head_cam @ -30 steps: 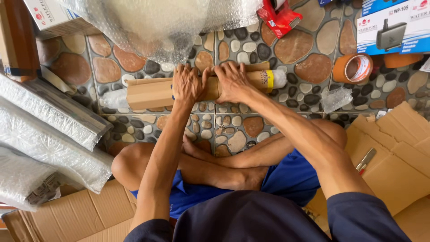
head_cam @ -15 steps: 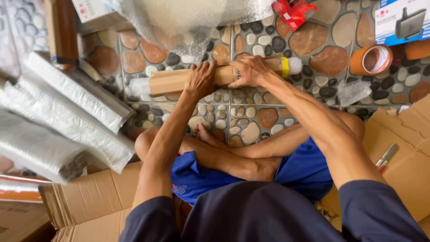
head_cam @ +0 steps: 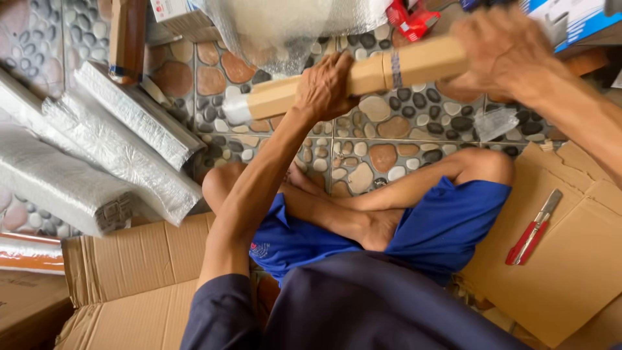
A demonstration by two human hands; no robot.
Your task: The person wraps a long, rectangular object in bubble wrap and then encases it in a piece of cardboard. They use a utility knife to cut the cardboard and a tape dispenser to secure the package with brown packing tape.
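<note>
A long package wrapped in brown cardboard (head_cam: 402, 66), with a white end at the left, is lifted off the pebble-pattern floor and tilted up to the right. My left hand (head_cam: 327, 87) grips it near its middle. My right hand (head_cam: 505, 48), blurred, holds its right end. I sit cross-legged in blue shorts behind it.
Several long bubble-wrapped packages (head_cam: 103, 149) lie at the left. A sheet of bubble wrap (head_cam: 291, 26) hangs at the top. Flattened cardboard (head_cam: 570, 259) lies at the right with a red utility knife (head_cam: 532, 228) on it. More cardboard (head_cam: 129, 279) lies at lower left. A red tape dispenser (head_cam: 411, 19) sits at top.
Both hands have lifted the cardboard-wrapped package off the floor and swung its right end upward. The view has shifted left and closer.
</note>
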